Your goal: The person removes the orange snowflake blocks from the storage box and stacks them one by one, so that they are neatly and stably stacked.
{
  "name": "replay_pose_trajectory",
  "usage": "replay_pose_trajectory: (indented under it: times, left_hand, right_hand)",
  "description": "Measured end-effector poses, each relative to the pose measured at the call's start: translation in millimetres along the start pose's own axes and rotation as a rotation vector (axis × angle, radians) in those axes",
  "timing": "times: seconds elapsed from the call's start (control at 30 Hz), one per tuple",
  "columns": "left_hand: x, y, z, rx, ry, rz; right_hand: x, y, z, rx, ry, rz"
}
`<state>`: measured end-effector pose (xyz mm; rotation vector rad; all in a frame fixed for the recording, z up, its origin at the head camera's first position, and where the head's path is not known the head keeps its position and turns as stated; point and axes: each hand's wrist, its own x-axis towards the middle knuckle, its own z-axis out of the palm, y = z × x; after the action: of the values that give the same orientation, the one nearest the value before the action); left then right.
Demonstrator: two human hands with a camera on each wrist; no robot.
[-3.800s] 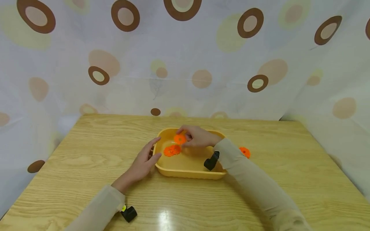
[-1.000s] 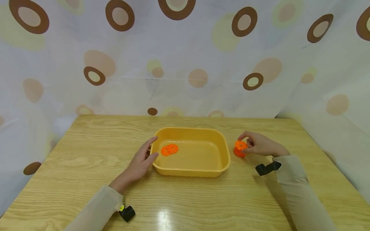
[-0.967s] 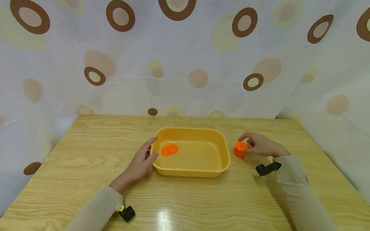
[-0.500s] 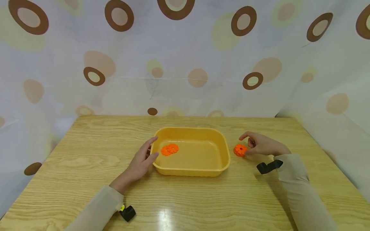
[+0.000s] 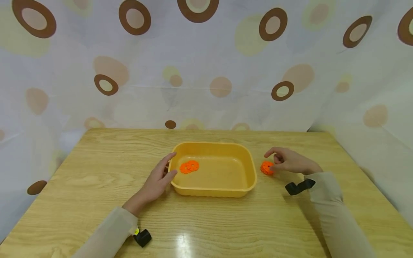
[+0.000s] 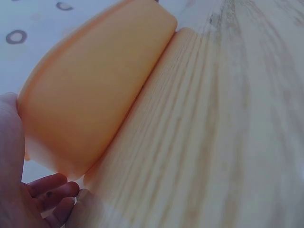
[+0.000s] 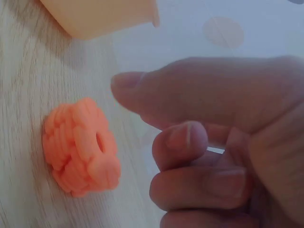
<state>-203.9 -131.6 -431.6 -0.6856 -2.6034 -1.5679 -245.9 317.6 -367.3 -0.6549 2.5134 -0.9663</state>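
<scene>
A yellow plastic tray (image 5: 213, 191) sits on the table in the head view. At its left end my left hand (image 5: 156, 181) holds it, thumb and forefinger over the rim; the left wrist view has the other fingers (image 6: 52, 190) curled low at the tray's end. Two orange flower-shaped discs (image 5: 189, 167) lie overlapping inside, toward the left. Right of the tray stands a stack of orange flower-shaped discs (image 7: 83, 147), with a hole through its top piece. My right hand (image 5: 292, 161) hovers beside this stack, thumb and forefinger parted and the other fingers curled, gripping nothing.
The wooden table (image 5: 213, 225) reaches back to a patterned cloth (image 5: 200, 71) that hangs behind it and along the sides. Small black wrist cameras (image 5: 300, 187) are strapped at both sleeves.
My right hand has carried an orange disc out of the tray to the right, set it on the stack and let go. The left hand has stayed at the tray.
</scene>
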Motion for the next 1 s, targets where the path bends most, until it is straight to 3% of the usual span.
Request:
replay_pose_trajectory:
  times: [0.2, 0.4, 0.63, 1.0]
  left_hand:
    - [2.8, 3.7, 2.0, -0.018, -0.013, 0.005]
    - [3.4, 4.4, 1.1, -0.016, -0.011, -0.002]
    - [3.0, 2.0, -0.5, -0.005, -0.004, -0.007]
    - [-0.9, 1.3, -1.9, -0.011, 0.006, -0.005]
  right_hand:
    - [-0.1, 2, 4, 0.018, 0.043, -0.045]
    - [8.0, -6, 7, 0.002, 0.101, -0.038]
    - [23.2, -10, 16, 0.036, 0.159, -0.131]
    - [49.8, -34, 17, 0.060, 0.136, -0.154]
